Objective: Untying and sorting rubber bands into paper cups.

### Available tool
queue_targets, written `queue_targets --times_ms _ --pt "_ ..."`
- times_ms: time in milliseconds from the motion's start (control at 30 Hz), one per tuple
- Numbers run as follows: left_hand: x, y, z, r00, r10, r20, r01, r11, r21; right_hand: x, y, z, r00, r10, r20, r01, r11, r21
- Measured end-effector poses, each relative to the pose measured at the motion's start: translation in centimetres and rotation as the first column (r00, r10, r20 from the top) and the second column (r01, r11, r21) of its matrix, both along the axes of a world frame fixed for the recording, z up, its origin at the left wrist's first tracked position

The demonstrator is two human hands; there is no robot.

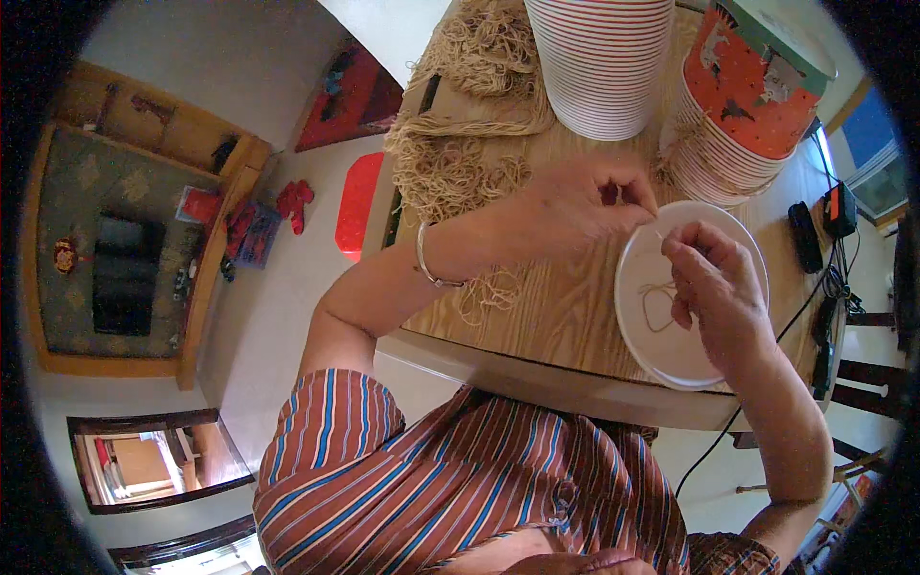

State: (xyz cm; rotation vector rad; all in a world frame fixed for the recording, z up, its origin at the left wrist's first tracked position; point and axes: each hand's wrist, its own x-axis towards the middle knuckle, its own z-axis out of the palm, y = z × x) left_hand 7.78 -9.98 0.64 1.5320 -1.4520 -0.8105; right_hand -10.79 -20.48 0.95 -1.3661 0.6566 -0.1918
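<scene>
My left hand (585, 206), with a bangle on the wrist, reaches over the table with thumb and forefinger pinched. Close by, my right hand (714, 283) is also pinched, its fingertips almost meeting those of the left. A thin pale bit of string (659, 233) shows between the two pinches; its full course is hard to see. Both hands are over a round white paper tub (628, 331) seen from above. Inside it lies a loop of string (656, 307). Left of my hands, a heap of tangled beige string (460, 172) spreads along the table edge.
A tall stack of white paper tubs with red rims (604, 77) stands at the back. Beside it is a second stack topped by a red patterned tub (752, 91). Black cables and adapters (836, 273) lie at the right edge of the wooden table (537, 326).
</scene>
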Motion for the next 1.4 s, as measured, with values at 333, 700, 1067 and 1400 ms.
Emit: queue_targets --times_ms 333,700,1067,1400 --pt "0.7 0.3 -5.0 0.978 0.029 -0.205 -0.041 0.998 -0.055 0.6 0.1 -1.3 1.000 0.011 -0.019 -0.008 0.984 0.179" --pt "0.1 1.4 -4.7 0.980 0.006 -0.200 0.005 0.999 0.053 1.2 0.4 -0.9 1.000 -0.013 0.001 0.012 0.977 0.215" --pt "-0.3 1.4 -4.4 0.960 0.015 -0.280 0.003 0.998 0.064 1.2 0.4 -1.1 0.999 -0.027 -0.018 0.030 0.975 0.222" --pt "-0.7 1.2 -4.7 0.949 0.052 -0.312 -0.051 0.999 0.013 1.2 0.4 -1.3 1.000 -0.015 -0.015 0.018 0.971 0.237"
